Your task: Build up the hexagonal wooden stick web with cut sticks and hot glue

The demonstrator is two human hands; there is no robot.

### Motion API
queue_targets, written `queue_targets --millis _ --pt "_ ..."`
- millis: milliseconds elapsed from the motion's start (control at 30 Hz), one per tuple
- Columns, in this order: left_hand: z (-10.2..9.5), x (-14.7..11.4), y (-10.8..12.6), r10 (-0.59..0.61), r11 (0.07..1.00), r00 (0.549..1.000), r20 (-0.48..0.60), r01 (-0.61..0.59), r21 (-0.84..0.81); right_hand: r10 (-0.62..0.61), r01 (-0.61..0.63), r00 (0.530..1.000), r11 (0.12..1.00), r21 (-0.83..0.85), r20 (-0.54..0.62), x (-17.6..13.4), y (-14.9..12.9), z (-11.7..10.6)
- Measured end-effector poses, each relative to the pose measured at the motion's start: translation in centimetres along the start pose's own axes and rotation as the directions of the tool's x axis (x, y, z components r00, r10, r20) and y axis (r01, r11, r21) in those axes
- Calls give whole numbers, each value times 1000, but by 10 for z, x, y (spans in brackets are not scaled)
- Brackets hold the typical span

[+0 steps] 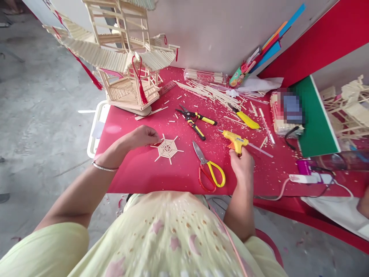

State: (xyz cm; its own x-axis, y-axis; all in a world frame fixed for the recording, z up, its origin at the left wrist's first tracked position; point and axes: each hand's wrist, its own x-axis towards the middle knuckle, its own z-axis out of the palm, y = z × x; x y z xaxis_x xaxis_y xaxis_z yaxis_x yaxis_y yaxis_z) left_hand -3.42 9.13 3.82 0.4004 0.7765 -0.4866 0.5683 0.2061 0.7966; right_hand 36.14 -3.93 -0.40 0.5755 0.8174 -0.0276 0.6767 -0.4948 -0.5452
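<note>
On the red table lies a small hexagonal web of thin wooden sticks [167, 148], its spokes poking out past the rings. My left hand [143, 136] is closed at the web's left side, fingertips pinched by one spoke; whether they grip that spoke or another small piece is hidden. My right hand [242, 163] is wrapped round the handle of a yellow hot glue gun [235, 141], nozzle pointing left and a clear glue stick out of its back. Between my hands lie scissors [208, 165] with one red and one yellow handle. Black-and-yellow pliers [194, 120] rest farther back.
A tall stick pagoda [123, 73] with red tassels stands at the back left. Loose sticks [210, 92], a yellow utility knife [246, 118] and scraps lie behind the tools. A white power strip [305, 178] with cables sits at the right, near a green board [319, 123].
</note>
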Motion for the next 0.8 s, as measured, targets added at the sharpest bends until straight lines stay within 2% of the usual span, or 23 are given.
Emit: queue_targets --millis 67,133,267,333,500,567,700,800 --pt "-1 0 -4 6 999 1000 -17 -7 -42 -122 99 988 972 -212 -95 -11 -13 -5" --pt "-2 0 -7 21 991 999 -24 -24 -135 -264 230 955 946 -229 -132 -21 -31 -5" --pt "4 -3 -6 41 928 998 -50 -57 -368 -512 512 859 859 -2 21 -16 -70 11" --pt "8 -6 -3 44 884 997 -70 -72 -462 -578 581 811 814 -5 93 -2 -88 23" --pt "18 -18 4 62 711 984 -164 -159 -685 -616 659 750 728 -191 241 34 -126 45" --pt "23 -20 5 50 662 980 -192 -176 -729 -595 654 755 711 -258 275 42 -135 51" --pt "29 -19 2 51 599 975 -217 -204 -774 -477 591 803 712 -378 357 56 -147 61" --pt "32 -17 -1 48 585 970 -239 -221 -780 -442 589 800 705 -395 405 60 -151 59"
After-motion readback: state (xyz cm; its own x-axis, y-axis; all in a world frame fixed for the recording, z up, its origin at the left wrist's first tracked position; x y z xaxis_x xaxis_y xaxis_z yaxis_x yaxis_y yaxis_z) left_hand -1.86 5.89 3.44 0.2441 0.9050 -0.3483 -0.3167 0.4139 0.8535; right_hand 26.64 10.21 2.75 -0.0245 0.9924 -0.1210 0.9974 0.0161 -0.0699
